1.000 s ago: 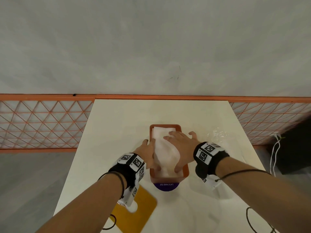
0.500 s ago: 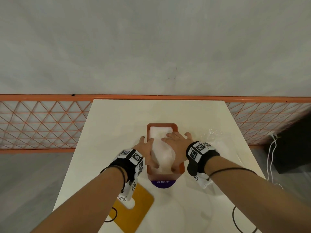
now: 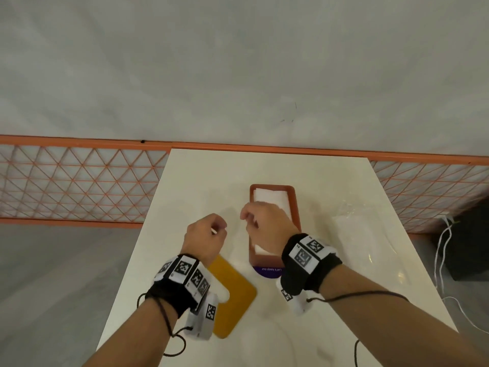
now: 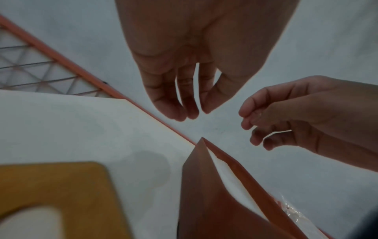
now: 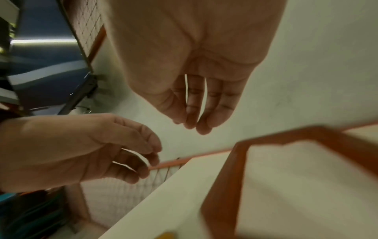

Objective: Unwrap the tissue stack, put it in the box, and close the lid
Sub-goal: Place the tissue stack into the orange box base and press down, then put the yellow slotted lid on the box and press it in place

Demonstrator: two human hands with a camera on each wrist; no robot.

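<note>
A white tissue stack [image 3: 271, 198] lies inside the orange-brown box [image 3: 297, 207] in the middle of the table. My right hand [image 3: 246, 215] hovers over the box's left half, fingers loosely curled and holding nothing. To the left of the box my left hand [image 3: 221, 229] hangs above bare table, also empty. The left wrist view shows the left hand [image 4: 192, 113] relaxed above the box's corner [image 4: 204, 194]. In the right wrist view the right hand [image 5: 194, 126] hangs over the tissue [image 5: 296, 186]. The yellow lid [image 3: 232, 295] with its oval slot lies flat near my left wrist.
A crumpled clear plastic wrapper [image 3: 354, 223] lies right of the box. A purple label [image 3: 268, 271] sticks out under the box's near end. The white table [image 3: 201, 181] ends at an orange mesh fence [image 3: 79, 181]. White cables [image 3: 444, 250] hang off the right edge.
Both hands have lifted off the tissue stack, which they were pressing into the box. They drew up and to the left, with fingers now loosely curled.
</note>
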